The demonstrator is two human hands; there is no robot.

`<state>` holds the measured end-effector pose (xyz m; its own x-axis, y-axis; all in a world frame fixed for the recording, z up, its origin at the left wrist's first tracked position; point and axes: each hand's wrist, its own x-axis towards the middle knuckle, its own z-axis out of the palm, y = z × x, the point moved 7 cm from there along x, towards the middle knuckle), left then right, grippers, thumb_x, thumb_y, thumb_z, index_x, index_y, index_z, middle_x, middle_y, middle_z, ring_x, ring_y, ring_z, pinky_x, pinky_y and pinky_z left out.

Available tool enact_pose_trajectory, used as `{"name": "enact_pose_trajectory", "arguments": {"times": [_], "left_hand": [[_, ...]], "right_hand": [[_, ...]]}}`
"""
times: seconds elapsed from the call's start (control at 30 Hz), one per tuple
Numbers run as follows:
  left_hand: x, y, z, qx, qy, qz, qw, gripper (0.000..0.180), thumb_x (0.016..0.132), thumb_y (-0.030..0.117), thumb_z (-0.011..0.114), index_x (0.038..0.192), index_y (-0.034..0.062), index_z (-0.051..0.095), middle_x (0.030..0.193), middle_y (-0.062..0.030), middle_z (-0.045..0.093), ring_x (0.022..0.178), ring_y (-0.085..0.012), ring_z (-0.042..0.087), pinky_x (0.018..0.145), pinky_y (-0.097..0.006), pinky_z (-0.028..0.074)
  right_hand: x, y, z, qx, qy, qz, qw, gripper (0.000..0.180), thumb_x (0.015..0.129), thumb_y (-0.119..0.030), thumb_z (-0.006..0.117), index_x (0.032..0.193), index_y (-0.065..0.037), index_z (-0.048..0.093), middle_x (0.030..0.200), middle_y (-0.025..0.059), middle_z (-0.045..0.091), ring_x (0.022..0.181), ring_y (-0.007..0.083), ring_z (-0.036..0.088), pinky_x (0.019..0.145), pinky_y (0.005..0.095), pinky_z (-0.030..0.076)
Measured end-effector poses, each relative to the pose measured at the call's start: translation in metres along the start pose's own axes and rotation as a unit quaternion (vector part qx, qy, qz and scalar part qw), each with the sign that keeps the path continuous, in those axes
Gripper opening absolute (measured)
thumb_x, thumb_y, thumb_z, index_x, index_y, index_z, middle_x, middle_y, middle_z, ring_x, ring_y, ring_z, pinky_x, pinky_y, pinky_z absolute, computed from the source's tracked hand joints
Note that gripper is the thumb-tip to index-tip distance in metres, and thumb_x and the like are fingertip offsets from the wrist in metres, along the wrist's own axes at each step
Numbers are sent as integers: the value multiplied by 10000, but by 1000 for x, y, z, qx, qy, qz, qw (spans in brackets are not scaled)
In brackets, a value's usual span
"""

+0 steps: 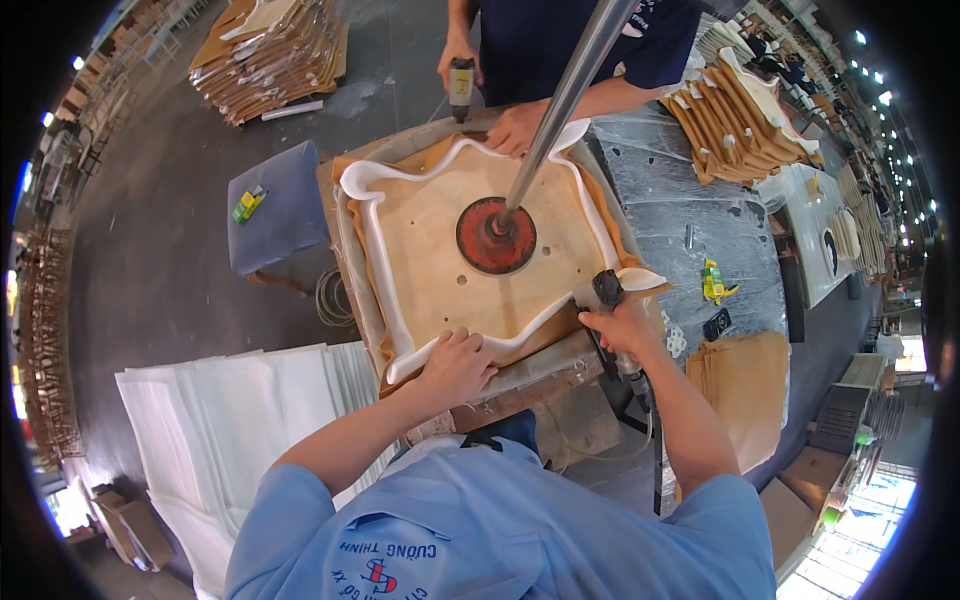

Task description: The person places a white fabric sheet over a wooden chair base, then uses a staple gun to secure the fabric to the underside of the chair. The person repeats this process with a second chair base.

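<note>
A plywood seat panel [430, 255] lies in front of me, its edges wrapped with white foam padding [385, 270] and tan upholstery material [622, 240]. A red round press pad [475, 240] on a slanting metal rod [575, 85] rests on the panel's middle. My left hand [458, 368] is closed over the near padded edge, left of centre, fingers bent onto the foam. My right hand [622, 332] grips a pneumatic staple gun [604, 290], whose head is at the panel's near right corner. An air hose [645, 425] hangs from its handle.
Opposite me a co-worker's hand [460, 60] holds another staple gun [461, 88]; their other hand [515, 128] touches the far edge. A blue padded stool [285, 215] stands left, white foam sheets [250, 410] lower left, a plastic-covered table [670, 215] right. Stacked tan covers [740, 125] lie beyond.
</note>
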<state>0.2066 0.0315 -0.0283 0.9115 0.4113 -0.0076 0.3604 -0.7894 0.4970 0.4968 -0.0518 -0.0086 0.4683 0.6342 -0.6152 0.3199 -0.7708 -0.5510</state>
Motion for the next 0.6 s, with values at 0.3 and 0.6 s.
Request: {"name": "enact_pose_trajectory", "arguments": {"times": [0.3,0.6], "left_hand": [[15,-38,-4,-141,40,94,985,209,948,245,800,832,103,699,867,-84,643,889,-335,626,859,-487,517],[11,-41,-6,-178,174,51,967,239,906,188,813,732,113,667,803,-62,601,842,-299,568,831,-466,419]], "right_hand": [[-1,-18,0,-26,44,-20,999,398,911,-322,888,1059,20,748,730,109,745,557,213,713,548,389,564],[-51,-22,22,57,14,-19,998,331,961,-304,854,1031,2,751,731,43,714,575,117,664,555,333,535]]}}
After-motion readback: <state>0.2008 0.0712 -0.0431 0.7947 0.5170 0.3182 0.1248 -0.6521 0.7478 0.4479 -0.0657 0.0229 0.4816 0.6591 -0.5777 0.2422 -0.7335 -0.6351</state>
